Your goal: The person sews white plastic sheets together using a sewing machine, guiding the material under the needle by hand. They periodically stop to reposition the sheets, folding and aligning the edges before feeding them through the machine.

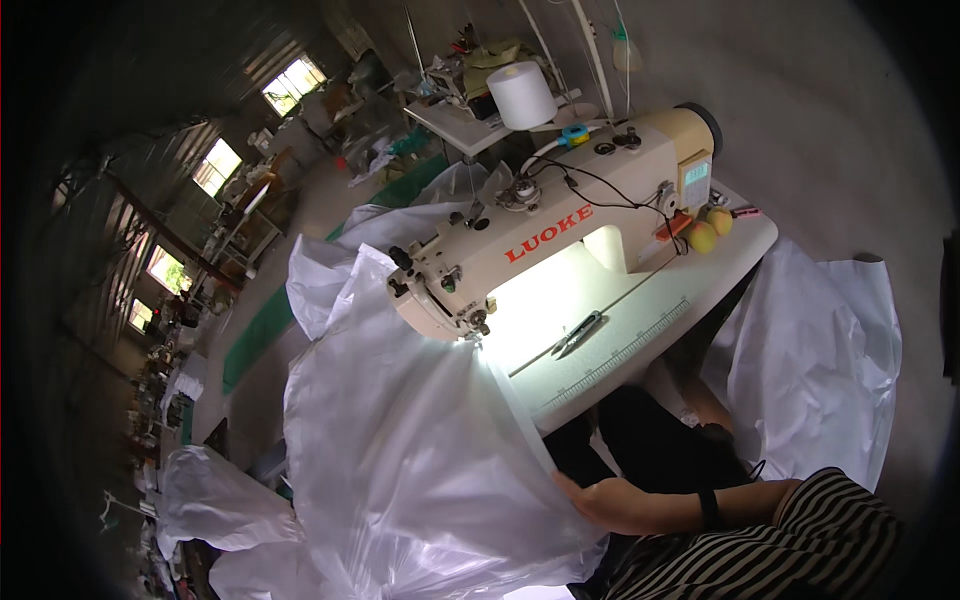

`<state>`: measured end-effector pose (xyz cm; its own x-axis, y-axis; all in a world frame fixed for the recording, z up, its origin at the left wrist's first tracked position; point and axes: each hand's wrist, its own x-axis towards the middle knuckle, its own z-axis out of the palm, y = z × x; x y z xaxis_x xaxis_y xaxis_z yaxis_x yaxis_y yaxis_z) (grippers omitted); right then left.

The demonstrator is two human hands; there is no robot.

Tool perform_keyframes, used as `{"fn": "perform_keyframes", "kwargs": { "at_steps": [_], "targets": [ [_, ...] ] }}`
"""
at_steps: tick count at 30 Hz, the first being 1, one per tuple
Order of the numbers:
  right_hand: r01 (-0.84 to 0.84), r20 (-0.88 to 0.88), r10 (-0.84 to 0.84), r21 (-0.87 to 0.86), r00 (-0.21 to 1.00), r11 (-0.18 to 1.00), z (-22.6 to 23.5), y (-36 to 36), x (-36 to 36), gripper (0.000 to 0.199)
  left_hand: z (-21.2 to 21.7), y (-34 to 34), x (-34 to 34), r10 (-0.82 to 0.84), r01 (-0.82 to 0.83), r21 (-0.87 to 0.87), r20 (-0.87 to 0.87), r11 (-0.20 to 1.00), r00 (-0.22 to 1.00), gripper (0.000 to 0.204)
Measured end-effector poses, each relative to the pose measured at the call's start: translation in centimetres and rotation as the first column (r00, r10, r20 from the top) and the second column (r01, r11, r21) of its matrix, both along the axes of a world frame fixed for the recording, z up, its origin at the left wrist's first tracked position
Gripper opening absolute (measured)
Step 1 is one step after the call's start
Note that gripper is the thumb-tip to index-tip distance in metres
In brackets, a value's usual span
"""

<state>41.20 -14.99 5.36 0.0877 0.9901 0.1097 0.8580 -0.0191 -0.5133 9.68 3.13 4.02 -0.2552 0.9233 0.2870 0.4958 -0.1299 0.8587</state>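
Observation:
A large, glossy white fabric sheet [400, 430] hangs over the left end of the sewing table, one corner running up to the needle area of a cream sewing machine [590, 195]. Its straight folded edge comes down toward me from the presser foot. My left hand [605, 503], a black band on its wrist, is closed on that edge below the table's front corner; part of the fingers is hidden behind the sheet. My right hand does not show. Under the table front is a bare limb [705, 402], which I cannot tell as arm or leg.
Thread snips [578, 333] lie on the lit machine bed [640, 325], near a printed ruler scale. Two round yellowish fruits [703, 237] sit by the motor end. More white fabric [815, 360] hangs at the right. A white thread cone [522, 95] stands behind the machine.

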Motion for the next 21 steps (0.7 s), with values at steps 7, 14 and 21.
{"fn": "perform_keyframes", "kwargs": {
  "at_steps": [7, 14, 21],
  "targets": [
    [0.146, 0.296, -0.14, 0.001, 0.945, 0.989, 0.5, 4.3, 1.5, 0.062, 4.3, 1.2, -0.5, 0.126, -0.125, 0.142, 0.001, 0.982, 0.992, 0.039],
    [0.229, 0.255, -0.233, 0.046, 0.938, 0.972, 1.2, 10.1, 4.8, 0.052, 6.9, 3.0, 1.6, 0.194, -0.183, 0.148, -0.066, 0.972, 0.979, 0.04],
    [0.252, 0.011, -0.252, 0.014, 0.968, 0.968, 1.9, 14.5, 7.6, 0.039, 8.5, 3.0, 2.1, 0.151, -0.142, 0.059, -0.19, 0.988, 0.97, 0.035]
  ]
}}
